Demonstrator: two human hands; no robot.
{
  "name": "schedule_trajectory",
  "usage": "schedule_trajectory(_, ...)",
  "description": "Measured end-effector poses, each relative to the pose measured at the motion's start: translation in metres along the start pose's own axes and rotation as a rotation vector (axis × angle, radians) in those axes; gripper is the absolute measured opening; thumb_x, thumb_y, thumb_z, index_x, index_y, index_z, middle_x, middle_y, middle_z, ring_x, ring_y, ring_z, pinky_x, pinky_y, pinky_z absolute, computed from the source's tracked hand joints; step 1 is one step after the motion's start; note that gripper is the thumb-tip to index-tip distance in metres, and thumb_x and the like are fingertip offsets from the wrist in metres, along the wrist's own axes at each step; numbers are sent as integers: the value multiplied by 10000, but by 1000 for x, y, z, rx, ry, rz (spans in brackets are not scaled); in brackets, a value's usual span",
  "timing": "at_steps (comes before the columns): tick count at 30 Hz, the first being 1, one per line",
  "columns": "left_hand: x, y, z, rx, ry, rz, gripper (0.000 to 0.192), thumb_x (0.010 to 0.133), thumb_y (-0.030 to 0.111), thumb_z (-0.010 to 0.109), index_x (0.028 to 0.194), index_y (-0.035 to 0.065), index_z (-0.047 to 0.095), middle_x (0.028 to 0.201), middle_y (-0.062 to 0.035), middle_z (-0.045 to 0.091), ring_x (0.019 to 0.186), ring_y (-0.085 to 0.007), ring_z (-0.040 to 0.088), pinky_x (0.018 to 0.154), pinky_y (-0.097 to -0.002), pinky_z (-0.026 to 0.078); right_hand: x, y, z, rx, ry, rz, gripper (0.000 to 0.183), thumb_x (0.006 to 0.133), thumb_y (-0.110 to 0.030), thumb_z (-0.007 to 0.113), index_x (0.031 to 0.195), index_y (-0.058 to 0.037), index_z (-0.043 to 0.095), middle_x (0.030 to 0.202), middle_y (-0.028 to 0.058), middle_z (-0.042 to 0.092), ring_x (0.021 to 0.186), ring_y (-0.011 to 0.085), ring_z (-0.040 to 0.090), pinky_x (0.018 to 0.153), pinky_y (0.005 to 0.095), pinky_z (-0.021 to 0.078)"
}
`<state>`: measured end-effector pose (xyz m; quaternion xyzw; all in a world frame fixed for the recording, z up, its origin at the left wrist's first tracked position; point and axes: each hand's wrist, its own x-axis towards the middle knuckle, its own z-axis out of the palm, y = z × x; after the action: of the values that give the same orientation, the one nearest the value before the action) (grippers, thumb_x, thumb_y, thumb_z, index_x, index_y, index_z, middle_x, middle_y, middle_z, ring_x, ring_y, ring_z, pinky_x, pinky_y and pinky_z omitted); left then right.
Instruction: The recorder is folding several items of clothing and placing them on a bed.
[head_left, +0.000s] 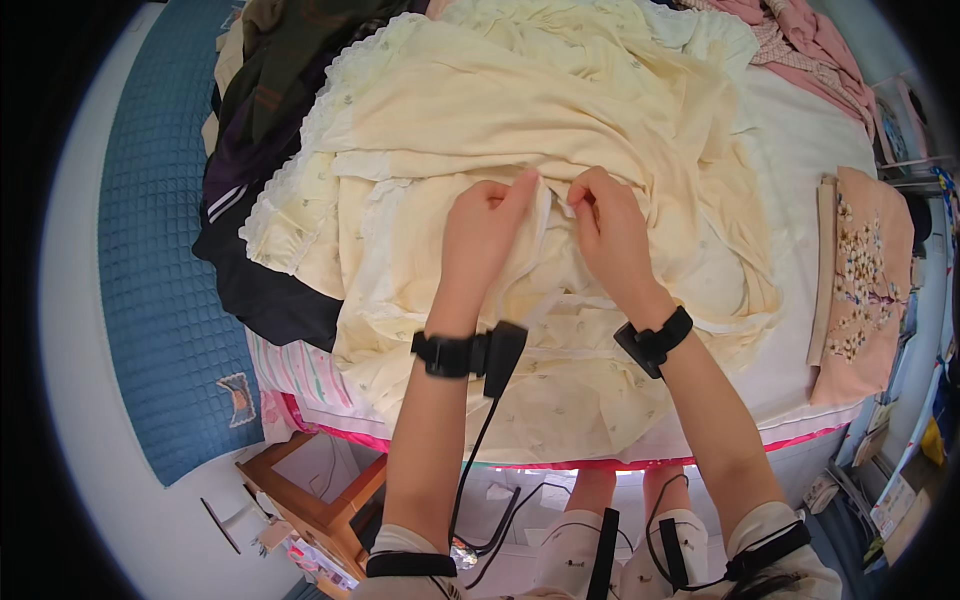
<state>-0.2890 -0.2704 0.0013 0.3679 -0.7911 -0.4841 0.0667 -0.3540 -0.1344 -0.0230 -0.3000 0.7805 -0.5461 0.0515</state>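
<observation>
A pale yellow fabric bedding cover (465, 90) with white lace edging is spread in loose folds over the bed. Near its middle my left hand (480, 232) pinches a thin white fabric strip (541, 225) between thumb and fingers. From there the strip hangs down over the cloth. A short way to the right, my right hand (613, 232) has its thumb and fingertips closed on a small bit of white fabric edge (568, 210). Whether both white pieces belong to one strip cannot be told. Both hands are just above the folds, their fingertips apart.
Dark clothes (262, 172) are heaped at the left, beside a blue quilted panel (165, 225). A folded peach cloth with printed flowers (862, 292) lies on the white sheet (795, 172) at right. Pink fabric (810, 45) lies behind. A wooden cabinet (330, 502) stands at lower left.
</observation>
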Motion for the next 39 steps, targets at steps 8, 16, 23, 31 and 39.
schedule_trajectory(8, 21, 0, 11, -300, -233, -169, 265, 788, 269, 696, 738, 26, 603, 648, -21, 581, 577, -62, 506, 521, -192, 368, -6, 6, 4, 84, 23, 39, 53, 760, 11, 503, 763, -42, 494, 711, 95, 540, 692, 283, 507, 684, 360, 367)
schedule_trajectory(16, 8, -4, 16, -534, -223, -283, 223, 829, 253, 658, 734, 79, 557, 679, 10, 559, 641, -60, 522, 592, -182, 404, -10, -1, 1, -370, 167, -177, 81, 721, -25, 559, 767, -75, 603, 719, 62, 569, 686, 244, 553, 635, 349, 405)
schedule_trajectory(23, 6, -9, 14, -597, -192, -238, 199, 833, 221, 656, 753, 68, 557, 711, -10, 572, 637, -77, 527, 634, -202, 444, -35, -26, 24, 359, 71, 465, 126, 817, -148, 607, 812, -22, 608, 716, 60, 606, 511, 153, 506, 464, 277, 417)
schedule_trajectory(31, -6, -1, 19, -536, -85, -123, 206, 816, 192, 676, 771, 26, 562, 718, -30, 588, 661, -87, 552, 648, -213, 451, -18, -23, 24, 967, 142, 857, 211, 846, -192, 614, 779, 8, 606, 644, 43, 599, 479, 41, 452, 418, 176, 333)
schedule_trajectory(39, -7, 7, 21, -500, -12, -52, 206, 816, 176, 667, 740, 17, 561, 682, -34, 592, 610, -85, 546, 611, -204, 441, -8, -22, 22, 953, 172, 799, 147, 796, -73, 600, 659, -31, 567, 556, -22, 478, 438, 18, 356, 392, 181, 241)
